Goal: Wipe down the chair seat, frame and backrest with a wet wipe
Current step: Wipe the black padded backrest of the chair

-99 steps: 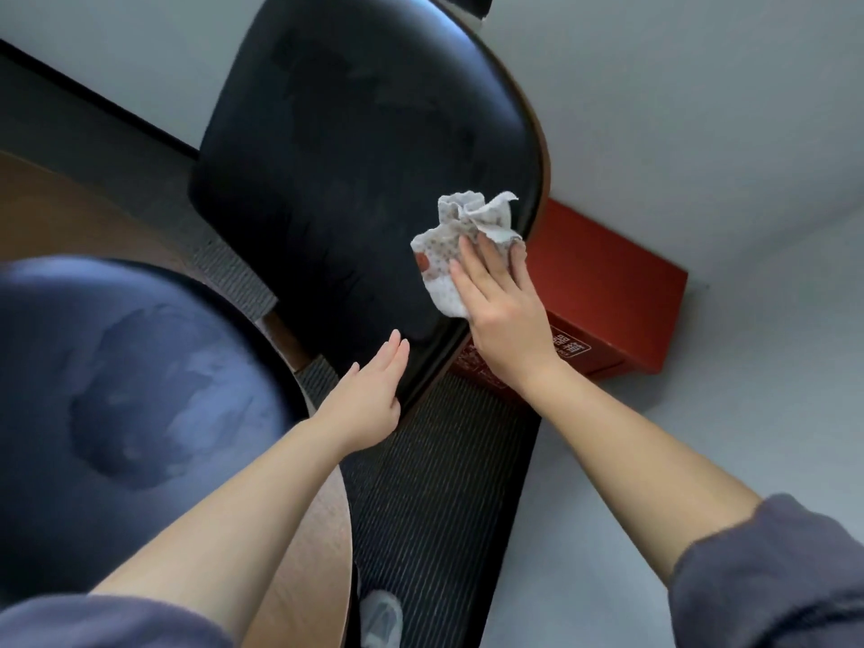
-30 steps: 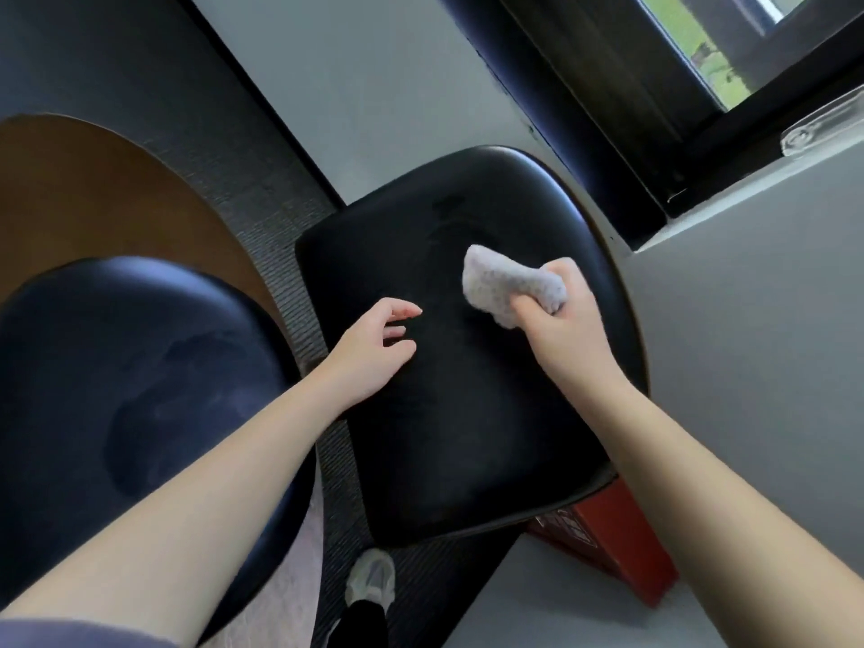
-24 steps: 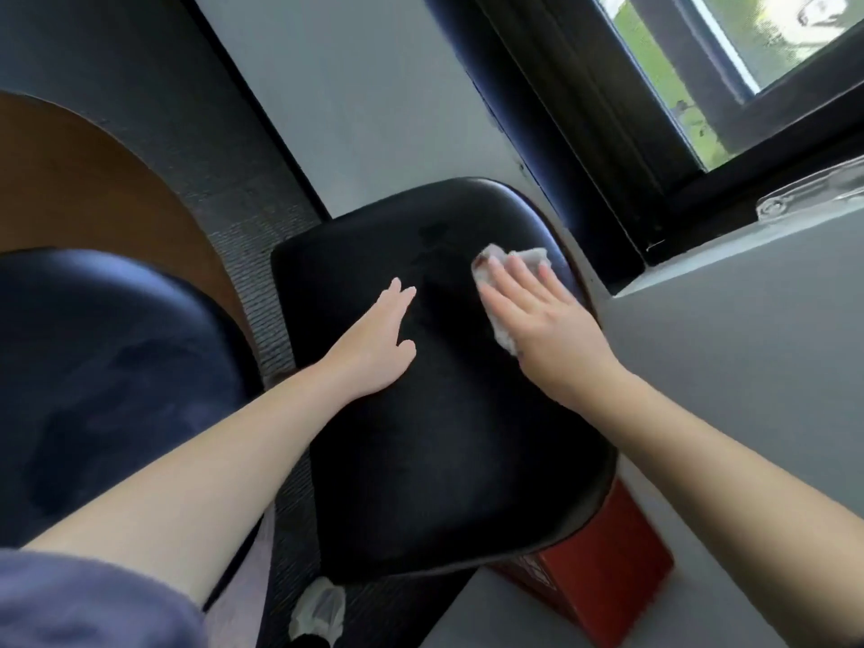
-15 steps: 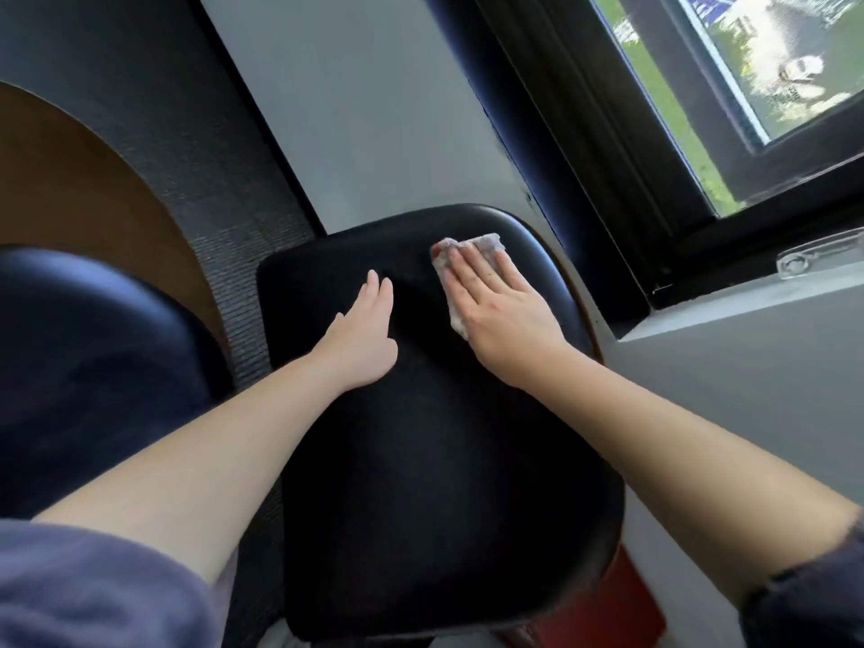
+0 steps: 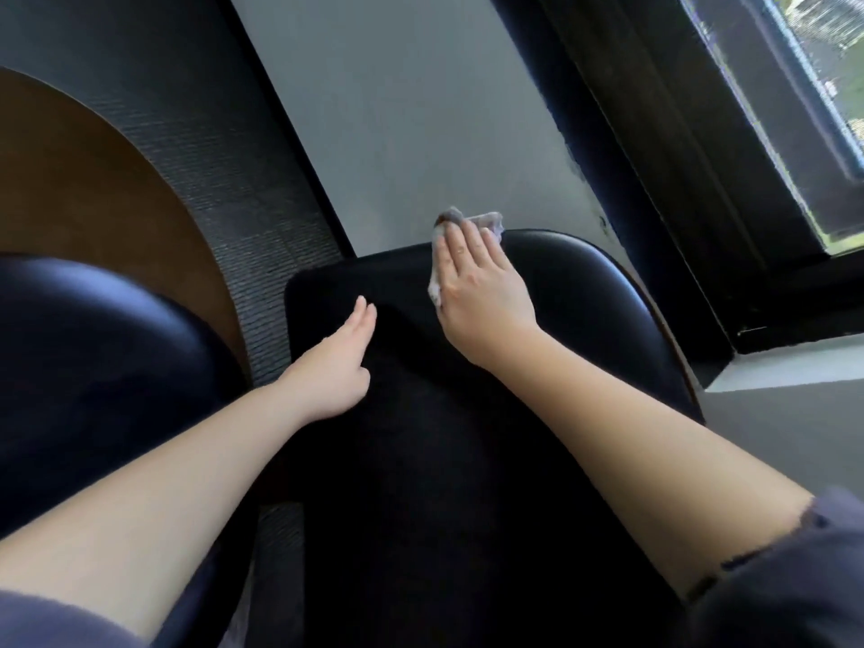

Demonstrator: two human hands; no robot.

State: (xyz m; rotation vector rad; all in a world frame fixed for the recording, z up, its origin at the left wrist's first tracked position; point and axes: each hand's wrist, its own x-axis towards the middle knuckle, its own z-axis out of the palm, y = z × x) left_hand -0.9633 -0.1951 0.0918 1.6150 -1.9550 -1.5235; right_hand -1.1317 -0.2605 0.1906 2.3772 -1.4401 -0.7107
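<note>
Flatly, the right hand (image 5: 479, 285) presses the wipe (image 5: 486, 222) at the backrest's (image 5: 584, 311) top edge; left hand (image 5: 334, 362) rests open mid-frame.

Left hand (image 5: 334, 367), right hand (image 5: 477, 282), both outstretched

Beyond the right grip (image 5: 477, 282) rises a pale grey wall (image 5: 421, 109). To the grip's right, a black window frame (image 5: 678, 156) admits daylight above a grey sill (image 5: 795, 367). To its left lie dark ribbed carpet (image 5: 210, 147) and a round brown wooden surface (image 5: 93, 194).
</note>
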